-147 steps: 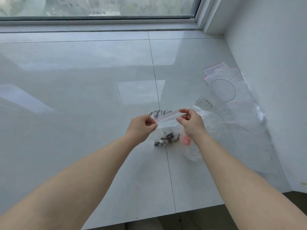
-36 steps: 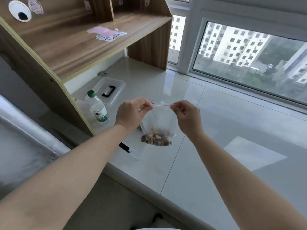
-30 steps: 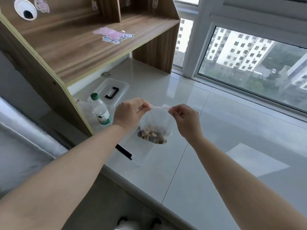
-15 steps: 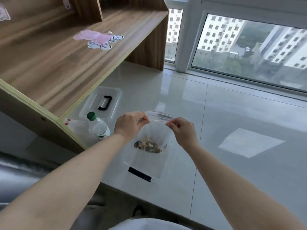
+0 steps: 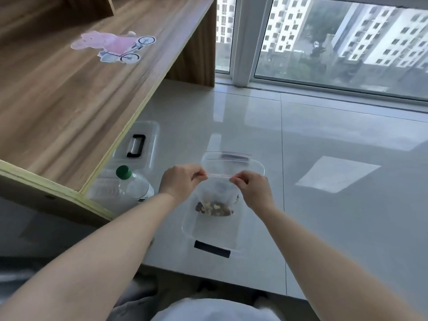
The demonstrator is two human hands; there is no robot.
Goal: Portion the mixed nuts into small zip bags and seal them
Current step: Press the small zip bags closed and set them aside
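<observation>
A small clear zip bag (image 5: 217,189) with a red zip line hangs between my hands, mixed nuts (image 5: 214,208) gathered at its bottom. My left hand (image 5: 180,181) pinches the left end of the zip strip and my right hand (image 5: 252,187) pinches the right end, stretching it taut. The bag hangs just above a clear plastic box (image 5: 259,166) with a black handle (image 5: 212,249) on its near side. Inside the box's far end lie other red-lined zip bags (image 5: 228,155).
A wooden shelf unit (image 5: 76,89) with a pink cartoon sticker (image 5: 113,45) overhangs the left. Under it sit a clear lidded box with a black handle (image 5: 136,144) and a green-capped water bottle (image 5: 134,184). Glossy white tiles (image 5: 335,135) stretch right to the window (image 5: 335,38).
I turned from the tiled corner to the shelf side, carrying the bag. Over the last second the bag came down over the clear box, and the zip strip is now pulled straight.
</observation>
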